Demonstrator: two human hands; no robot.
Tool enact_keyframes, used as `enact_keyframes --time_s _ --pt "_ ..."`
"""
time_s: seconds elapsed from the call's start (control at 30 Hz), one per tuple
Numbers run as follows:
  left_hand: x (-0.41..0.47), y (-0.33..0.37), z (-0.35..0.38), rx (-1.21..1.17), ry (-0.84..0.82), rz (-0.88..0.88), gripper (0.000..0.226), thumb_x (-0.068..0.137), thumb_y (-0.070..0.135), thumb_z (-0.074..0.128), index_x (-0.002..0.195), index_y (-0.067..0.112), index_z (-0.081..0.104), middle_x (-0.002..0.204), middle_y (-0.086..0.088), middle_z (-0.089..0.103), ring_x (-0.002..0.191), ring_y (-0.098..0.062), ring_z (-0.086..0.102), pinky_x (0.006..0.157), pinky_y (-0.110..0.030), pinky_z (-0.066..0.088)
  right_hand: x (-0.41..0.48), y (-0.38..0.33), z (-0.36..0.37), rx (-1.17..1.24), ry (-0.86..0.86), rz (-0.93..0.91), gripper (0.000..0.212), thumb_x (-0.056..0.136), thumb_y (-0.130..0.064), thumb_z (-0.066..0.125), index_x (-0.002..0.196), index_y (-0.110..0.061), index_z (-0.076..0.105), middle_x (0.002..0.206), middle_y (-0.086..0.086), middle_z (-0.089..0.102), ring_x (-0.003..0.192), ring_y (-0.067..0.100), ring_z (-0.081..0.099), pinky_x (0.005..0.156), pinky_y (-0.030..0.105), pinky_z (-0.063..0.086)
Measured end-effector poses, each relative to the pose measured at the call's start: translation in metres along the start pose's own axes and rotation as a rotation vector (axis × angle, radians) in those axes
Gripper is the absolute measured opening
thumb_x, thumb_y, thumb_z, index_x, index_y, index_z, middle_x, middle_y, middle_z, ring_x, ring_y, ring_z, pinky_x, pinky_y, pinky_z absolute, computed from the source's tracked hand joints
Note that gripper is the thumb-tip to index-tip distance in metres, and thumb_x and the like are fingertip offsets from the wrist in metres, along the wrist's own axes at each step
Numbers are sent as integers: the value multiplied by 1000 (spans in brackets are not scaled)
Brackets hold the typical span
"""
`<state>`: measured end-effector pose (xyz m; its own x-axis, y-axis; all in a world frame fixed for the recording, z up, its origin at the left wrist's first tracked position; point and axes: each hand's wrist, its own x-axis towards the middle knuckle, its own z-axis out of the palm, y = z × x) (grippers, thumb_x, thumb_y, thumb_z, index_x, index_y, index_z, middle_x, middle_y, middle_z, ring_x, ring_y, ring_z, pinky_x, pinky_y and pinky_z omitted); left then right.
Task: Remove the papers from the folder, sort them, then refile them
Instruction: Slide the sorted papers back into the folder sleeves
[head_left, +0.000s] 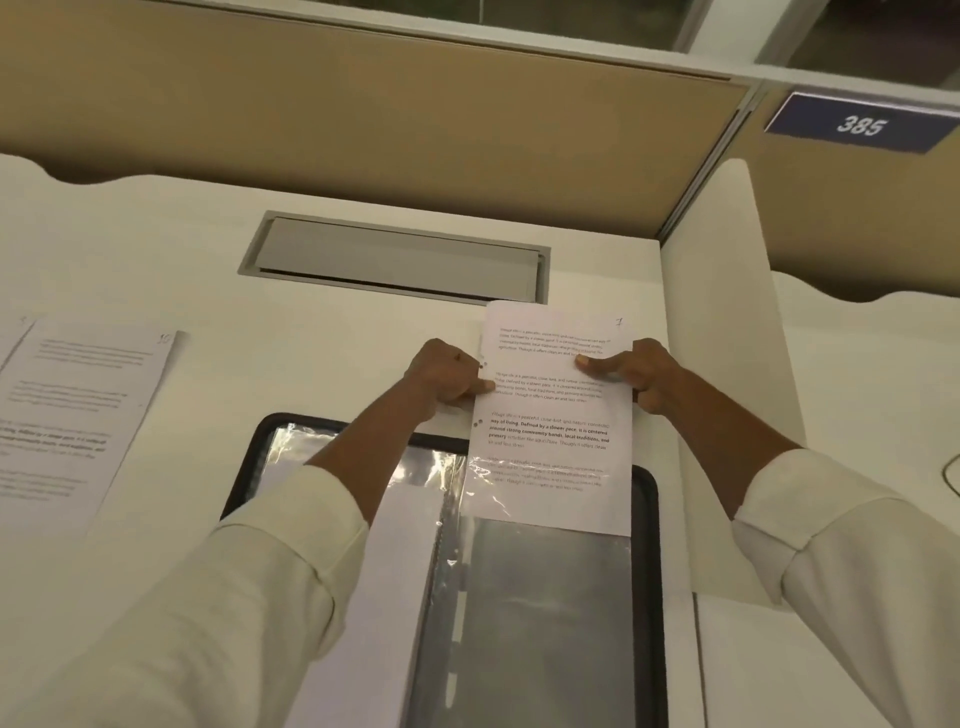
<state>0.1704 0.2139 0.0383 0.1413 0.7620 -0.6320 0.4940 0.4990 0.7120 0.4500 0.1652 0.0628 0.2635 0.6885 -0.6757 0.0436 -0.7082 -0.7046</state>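
On the white counter (156, 249), with a beige partition (363, 119) behind the open folder (653, 571), we see a grey hatch (395, 257) beyond it and loose papers (78, 405) left of it, while our left hand (447, 379) and right hand (644, 376) pinch a sheet (550, 415) half inside the folder's right sleeve (545, 623).

Both hands are on one printed sheet (550, 415): left hand (447, 376) pinches the edge with the punch holes, right hand (641, 376) grips the opposite edge with its thumb on top. Its bottom part sits under the shiny clear sleeve (545, 597) of the open black folder (652, 571) on the white counter (337, 353), and more printed papers (78, 405) lie off to the left, apart from the folder.
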Motion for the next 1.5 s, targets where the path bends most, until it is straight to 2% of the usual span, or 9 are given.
enact_keyframes --time_s 0.27,0.37,0.5,0.7,0.97,1.1,1.23,1.37,1.5 --pt "-5 -13 7 329 -72 52 37 72 15 98 95 12 70 104 -10 75 99 -29 73 93 -42 62 -1 24 -5 114 123 -137 36 70 -13 97 99 -7 76 106 11 79 81 19 77 61 28 59" --pt "-14 -19 8 406 -112 73 48 72 19 98 110 7 72 107 -7 73 102 -26 69 97 -41 59 2 36 -9 79 175 -165 41 70 -15 98 106 -13 77 113 13 76 100 29 74 74 33 56" --pt "-20 -26 5 324 -117 68 49 71 30 99 97 -2 74 88 -10 78 87 -27 74 89 -42 60 1 51 -11 -96 169 -273 44 68 -14 99 105 -24 77 121 12 70 111 32 67 92 41 58" --pt "-22 -19 5 103 4 47 35 76 14 95 99 4 71 90 -11 79 76 -23 79 77 -38 66 -10 51 -6 -225 100 -329 36 72 -12 96 102 -21 79 112 4 70 110 23 65 90 36 55" --pt "-25 -21 0 277 -114 53 34 73 -1 94 97 5 70 98 -10 78 86 -24 77 71 -31 63 -14 49 -5 -309 -14 -330 37 71 -19 97 102 -23 78 107 7 75 103 24 70 89 40 59" --pt "-25 -24 -1 452 -140 92 40 66 13 100 97 11 74 96 -4 76 91 -22 71 73 -28 51 -17 41 -5 -530 -98 -357 33 74 -11 95 100 -23 79 101 1 75 100 25 71 93 43 60" --pt "-21 -20 1 331 -101 95 54 71 22 99 104 -6 69 94 -16 77 77 -25 72 77 -40 62 -20 36 -5 -594 -137 -400 33 75 -3 91 101 -20 81 97 3 79 92 23 72 87 38 59" --pt "-19 -14 1 289 -13 185 47 72 9 97 108 14 69 98 -9 74 87 -24 71 88 -47 63 -22 34 -8 -648 -137 -408 33 75 -4 90 103 -19 81 95 7 79 86 19 71 84 35 57" --pt "-21 -12 4 398 -66 187 49 69 -1 96 110 10 72 91 -3 71 89 -24 68 90 -42 61 -26 34 -10 -612 -92 -401 33 73 -7 93 100 -20 80 94 -3 75 90 18 71 84 36 58"
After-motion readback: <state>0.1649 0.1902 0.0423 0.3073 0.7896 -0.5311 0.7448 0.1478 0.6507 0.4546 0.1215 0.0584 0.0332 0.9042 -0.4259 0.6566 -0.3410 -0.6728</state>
